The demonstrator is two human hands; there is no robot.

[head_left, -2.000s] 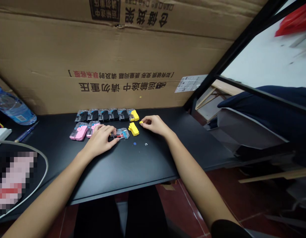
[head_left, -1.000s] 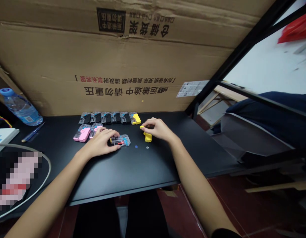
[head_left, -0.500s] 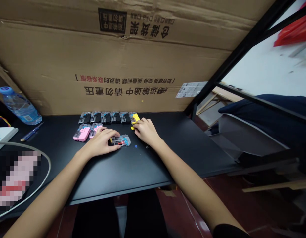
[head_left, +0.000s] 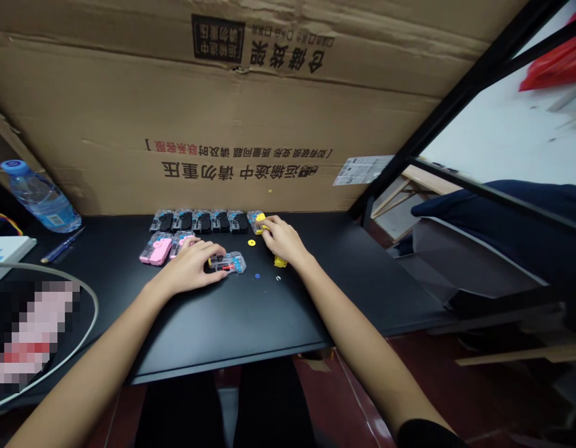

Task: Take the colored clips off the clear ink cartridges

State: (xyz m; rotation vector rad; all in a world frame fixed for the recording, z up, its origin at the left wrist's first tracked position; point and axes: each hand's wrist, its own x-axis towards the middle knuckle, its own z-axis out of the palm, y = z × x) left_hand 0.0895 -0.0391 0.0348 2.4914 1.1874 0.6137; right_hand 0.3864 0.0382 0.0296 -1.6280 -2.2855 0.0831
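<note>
One clear case is held between spread left fingers; right fingers touch a yellow-sided case, grip unclear.

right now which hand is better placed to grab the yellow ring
Right hand, probably: though at the yellow case, it's nearer the yellow ring; the left hand holds the clear case.

Bare forearms, black right sleeve, black legwear.
</note>
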